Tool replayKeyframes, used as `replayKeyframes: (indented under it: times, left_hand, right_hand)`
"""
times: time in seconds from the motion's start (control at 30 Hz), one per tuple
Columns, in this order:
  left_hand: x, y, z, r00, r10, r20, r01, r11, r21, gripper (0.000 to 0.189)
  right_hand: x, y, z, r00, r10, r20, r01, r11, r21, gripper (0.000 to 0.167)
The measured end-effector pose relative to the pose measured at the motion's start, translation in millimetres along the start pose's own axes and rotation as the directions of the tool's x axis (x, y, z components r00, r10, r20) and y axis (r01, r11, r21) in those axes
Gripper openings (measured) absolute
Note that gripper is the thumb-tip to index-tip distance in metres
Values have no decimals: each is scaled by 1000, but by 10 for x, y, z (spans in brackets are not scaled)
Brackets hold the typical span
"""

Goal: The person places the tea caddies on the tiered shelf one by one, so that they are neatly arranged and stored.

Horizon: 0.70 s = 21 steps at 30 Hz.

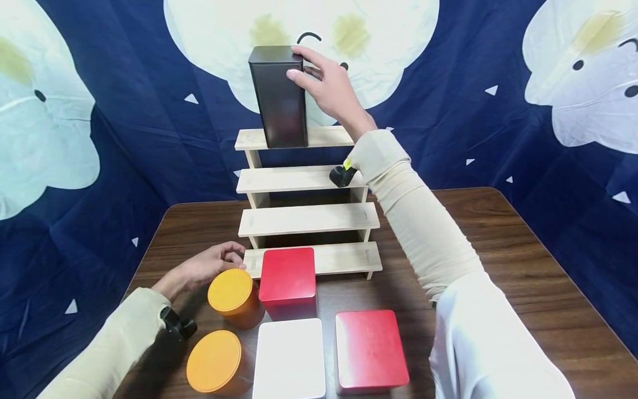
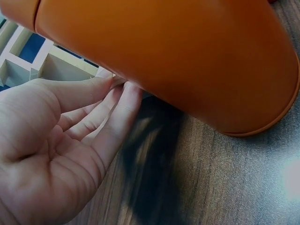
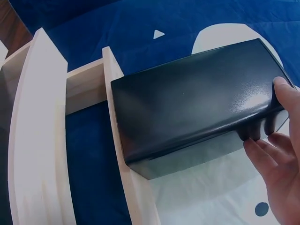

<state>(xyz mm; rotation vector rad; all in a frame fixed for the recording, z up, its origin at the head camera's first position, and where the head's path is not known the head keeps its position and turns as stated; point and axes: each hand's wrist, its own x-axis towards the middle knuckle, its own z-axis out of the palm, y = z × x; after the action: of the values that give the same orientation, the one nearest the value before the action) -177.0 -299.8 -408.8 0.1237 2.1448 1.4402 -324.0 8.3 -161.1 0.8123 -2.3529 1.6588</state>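
A tall black tin (image 1: 280, 100) stands on the top step of a wooden step shelf (image 1: 309, 217). My right hand (image 1: 331, 88) holds it by its upper right corner, thumb on the front face and fingers along the side; the right wrist view shows the tin (image 3: 197, 103) with the fingertips (image 3: 255, 150) against its lower edge there. At the left end of the lowest step, my left hand (image 1: 211, 266) pinches the step's edge between thumb and fingers (image 2: 124, 105). Just in front of that hand is an orange round canister (image 1: 231, 291), which partly hides the fingertips in the left wrist view.
Close to the shelf's front stands a red square tin (image 1: 288, 277). Nearer are a second orange canister (image 1: 214, 363), a white square tin (image 1: 290, 360) and another red tin (image 1: 371, 352), all on the brown wooden table (image 1: 463, 221). A blue cloth (image 1: 448, 127) with white clouds hangs behind.
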Motion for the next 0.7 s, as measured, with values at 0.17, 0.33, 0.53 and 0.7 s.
replayKeyframes:
  times: [0.17, 0.33, 0.53, 0.7]
  left_hand:
    - [-3, 5, 0, 1000, 0, 1, 0, 1000, -1, 55]
    - [9, 2, 1, 1000, 1, 2, -1, 1000, -6, 54]
    - [31, -12, 9, 1000, 9, 4, -9, 1000, -5, 52]
    - [42, -20, 9, 1000, 14, 0, -14, 1000, -5, 50]
  right_hand:
    - [115, 107, 38, 1000, -19, -14, 19, 1000, -7, 53]
    - [172, 187, 47, 999, -27, -28, 26, 999, -31, 54]
    - [190, 239, 58, 999, -39, -37, 37, 997, -69, 55]
    - [200, 253, 60, 997, -62, -42, 56, 992, -114, 55]
